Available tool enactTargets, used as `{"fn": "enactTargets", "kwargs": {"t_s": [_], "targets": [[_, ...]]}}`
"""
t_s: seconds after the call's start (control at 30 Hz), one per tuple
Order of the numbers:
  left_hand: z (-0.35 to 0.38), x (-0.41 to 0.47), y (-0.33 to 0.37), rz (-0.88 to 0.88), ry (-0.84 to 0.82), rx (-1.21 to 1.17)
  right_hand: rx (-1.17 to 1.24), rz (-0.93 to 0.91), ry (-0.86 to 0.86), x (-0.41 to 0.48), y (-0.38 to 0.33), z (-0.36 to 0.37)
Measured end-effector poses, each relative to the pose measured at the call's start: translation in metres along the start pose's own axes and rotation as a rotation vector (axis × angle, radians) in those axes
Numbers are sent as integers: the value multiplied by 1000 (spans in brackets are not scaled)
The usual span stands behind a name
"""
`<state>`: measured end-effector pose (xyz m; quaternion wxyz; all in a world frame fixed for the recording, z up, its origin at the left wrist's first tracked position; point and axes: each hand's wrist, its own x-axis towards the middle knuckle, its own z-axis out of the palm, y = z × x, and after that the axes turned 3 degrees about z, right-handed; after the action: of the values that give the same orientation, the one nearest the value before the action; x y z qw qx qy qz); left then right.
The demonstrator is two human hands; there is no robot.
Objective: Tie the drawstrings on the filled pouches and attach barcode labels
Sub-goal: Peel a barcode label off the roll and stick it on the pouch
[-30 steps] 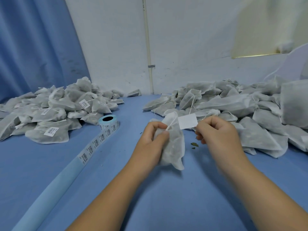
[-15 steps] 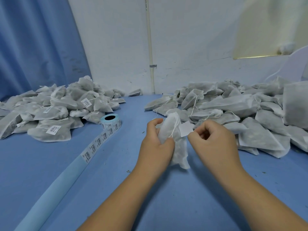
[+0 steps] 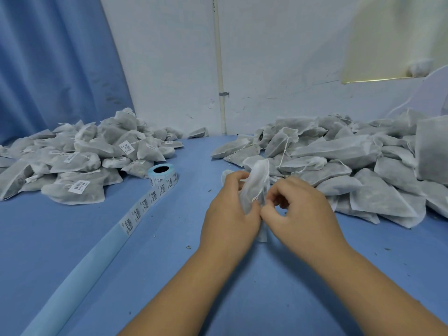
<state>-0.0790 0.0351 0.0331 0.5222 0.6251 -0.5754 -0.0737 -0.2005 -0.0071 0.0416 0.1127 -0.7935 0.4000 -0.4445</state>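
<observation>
My hands sit mid-table (image 3: 242, 299); bare blue lane ahead between left pile (image 3: 72, 161) and right pile (image 3: 351, 166). Label roll (image 3: 162, 175) and its strip (image 3: 135, 214) cut across left.

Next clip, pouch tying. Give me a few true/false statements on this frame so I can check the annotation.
1. The left hand and the right hand are both on one pouch. True.
2. The label roll sits right of the hands. False: it sits to their left, its strip unrolled toward the camera.
3. Pouches in the left pile carry barcode labels. True.
4. The left hand is idle and empty. False: its fingers curl round the pouch.
</observation>
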Motion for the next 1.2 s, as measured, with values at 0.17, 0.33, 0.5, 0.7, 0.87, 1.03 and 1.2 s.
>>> {"fn": "enactTargets", "kwargs": {"t_s": [0.17,0.33,0.5,0.7,0.87,1.03,1.2], "targets": [[-2,0,0,59,-59,1,35,-14,-63,1,3,0],[-7,-1,0,35,-124,-130,70,-10,-154,1,5,0],[-5,0,0,-123,-106,-369,164,16,-111,1,4,-2],[-5,0,2,-241,-96,-520,492,359,25,9,9,0],[-3,-2,5,-234,-153,-566,693,524,-69,8,12,-1],[-3,-2,3,-222,-109,-548,762,497,-122,4,9,-4],[-5,-1,6,-264,-115,-611,742,456,-103,4,6,-5]]}}
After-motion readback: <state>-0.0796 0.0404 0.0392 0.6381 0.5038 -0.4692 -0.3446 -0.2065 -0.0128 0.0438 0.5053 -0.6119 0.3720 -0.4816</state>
